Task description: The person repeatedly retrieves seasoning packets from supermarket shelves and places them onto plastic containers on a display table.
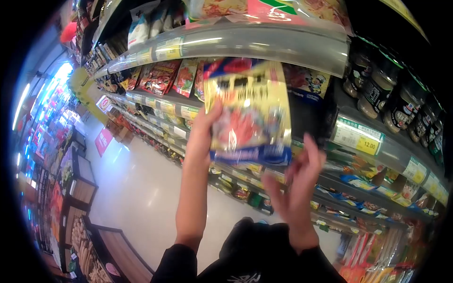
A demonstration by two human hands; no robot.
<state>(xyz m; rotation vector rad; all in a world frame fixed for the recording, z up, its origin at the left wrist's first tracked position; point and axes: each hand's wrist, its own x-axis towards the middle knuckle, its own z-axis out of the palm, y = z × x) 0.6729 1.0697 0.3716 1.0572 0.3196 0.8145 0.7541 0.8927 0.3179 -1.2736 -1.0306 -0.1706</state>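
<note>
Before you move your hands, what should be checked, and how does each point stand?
1. Left hand has a grip on the yellow-and-blue food packet: ok, thumb on its front.
2. Right hand free: ok, open, holding nothing.
3. Packet clear of the shelf lip above: cannot tell from this angle.
4. Packet's print readable: not ok, blurred.
5. Right hand clear of the seasoning jars: ok, well apart.

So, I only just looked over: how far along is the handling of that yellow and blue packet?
The packet already looks off the shelf. The left hand grips its edge; the right hand is open near it, holding nothing. What's left: the packet isn't yet set down, and where it goes doesn't show.
</note>
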